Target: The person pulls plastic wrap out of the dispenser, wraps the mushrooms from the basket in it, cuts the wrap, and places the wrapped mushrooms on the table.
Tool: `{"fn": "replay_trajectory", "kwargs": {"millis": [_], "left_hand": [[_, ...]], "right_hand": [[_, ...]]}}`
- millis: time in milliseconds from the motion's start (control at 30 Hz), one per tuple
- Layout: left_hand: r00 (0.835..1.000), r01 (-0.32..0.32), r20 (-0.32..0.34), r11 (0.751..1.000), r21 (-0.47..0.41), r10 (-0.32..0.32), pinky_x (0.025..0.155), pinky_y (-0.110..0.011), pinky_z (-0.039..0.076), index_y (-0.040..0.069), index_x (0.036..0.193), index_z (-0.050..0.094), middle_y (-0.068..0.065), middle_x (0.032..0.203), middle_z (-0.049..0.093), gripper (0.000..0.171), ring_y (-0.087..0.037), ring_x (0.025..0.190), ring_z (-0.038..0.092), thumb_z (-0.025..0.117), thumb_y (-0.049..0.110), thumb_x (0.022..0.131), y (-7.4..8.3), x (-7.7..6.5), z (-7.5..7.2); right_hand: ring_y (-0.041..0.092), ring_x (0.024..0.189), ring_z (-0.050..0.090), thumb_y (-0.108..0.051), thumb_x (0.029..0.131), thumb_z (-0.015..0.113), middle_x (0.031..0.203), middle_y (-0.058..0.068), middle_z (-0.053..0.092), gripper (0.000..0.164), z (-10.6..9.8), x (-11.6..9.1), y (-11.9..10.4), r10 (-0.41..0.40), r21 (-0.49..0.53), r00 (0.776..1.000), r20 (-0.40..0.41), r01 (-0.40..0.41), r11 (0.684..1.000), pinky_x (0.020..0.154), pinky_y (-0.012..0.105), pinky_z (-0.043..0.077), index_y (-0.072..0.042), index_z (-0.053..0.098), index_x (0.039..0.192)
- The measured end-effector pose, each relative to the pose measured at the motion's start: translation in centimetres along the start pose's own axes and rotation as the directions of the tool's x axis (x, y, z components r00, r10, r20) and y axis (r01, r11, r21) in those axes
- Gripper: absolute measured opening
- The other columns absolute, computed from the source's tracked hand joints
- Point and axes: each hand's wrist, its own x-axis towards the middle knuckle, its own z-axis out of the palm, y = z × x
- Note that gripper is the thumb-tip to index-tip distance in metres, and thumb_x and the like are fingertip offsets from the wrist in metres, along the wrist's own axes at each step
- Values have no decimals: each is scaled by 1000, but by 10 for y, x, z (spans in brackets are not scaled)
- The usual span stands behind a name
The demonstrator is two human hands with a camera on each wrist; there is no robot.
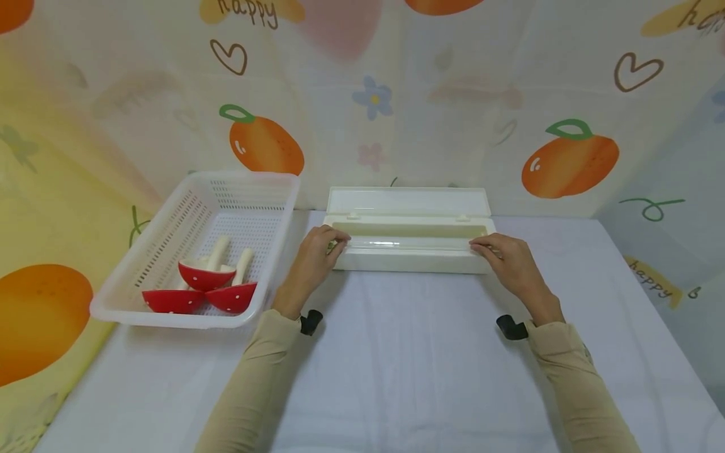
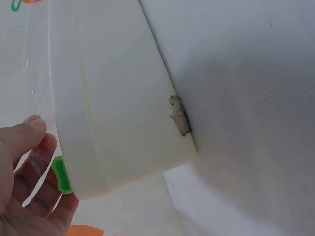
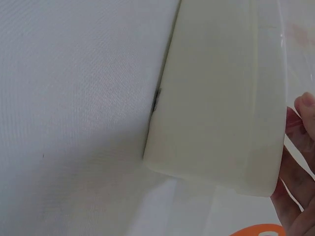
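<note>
A long white cling film dispenser (image 1: 410, 263) stands at the back of the table, its hinged lid (image 1: 408, 201) raised. Clear cling film (image 1: 391, 243) stretches along its front top edge and catches the light. At the dispenser's left end, my left hand (image 1: 310, 263) pinches the film between thumb and index finger. My right hand (image 1: 512, 263) pinches it likewise at the right end. In the left wrist view, a green tab (image 2: 61, 174) sits on the dispenser's end by my lower fingers. The right wrist view shows the dispenser's plain front (image 3: 211, 108) and part of my right fingers.
To the left, a white perforated plastic basket (image 1: 170, 321) holds several red, white-dotted, mushroom-like pieces (image 1: 232, 297) with white stems. A patterned cloth (image 1: 419, 126) hangs right behind the dispenser. White cloth (image 1: 408, 365) covers the table.
</note>
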Motion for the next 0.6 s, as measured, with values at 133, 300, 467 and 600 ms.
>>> {"fn": "replay_trajectory", "kwargs": {"millis": [133,300,467,600], "left_hand": [[997,-31,-69,999,-13,30,85,-41,51,1,100,75,-13,96,72,11,-30,94,62,70,2,90,1,1,-1],[992,-59,-113,997,-57,52,81,-39,54,0,99,74,-14,96,71,11,-28,90,66,69,3,91,3,1,-3],[989,-52,-143,995,-89,39,72,-35,55,-1,100,74,-15,96,71,11,-26,85,66,68,3,92,5,-2,-2],[980,-48,-199,994,-103,27,72,-36,53,-1,100,74,-15,91,71,11,-26,83,65,68,3,92,8,-5,2]], "right_hand": [[32,87,71,5,83,73,92,16,75,14,1,0,-1,-13,14,999,-32,13,1000,82,-2,35,3,75,97],[31,85,70,3,83,74,90,17,75,13,-1,3,-5,-23,22,998,-65,24,999,81,1,36,4,75,96],[33,87,69,5,83,74,90,18,75,14,-2,0,-9,11,59,996,-94,-6,998,86,-3,34,5,74,97],[28,85,67,6,81,75,89,17,75,15,-2,-5,-13,22,62,991,-133,-14,998,87,-2,36,5,73,96]]}}
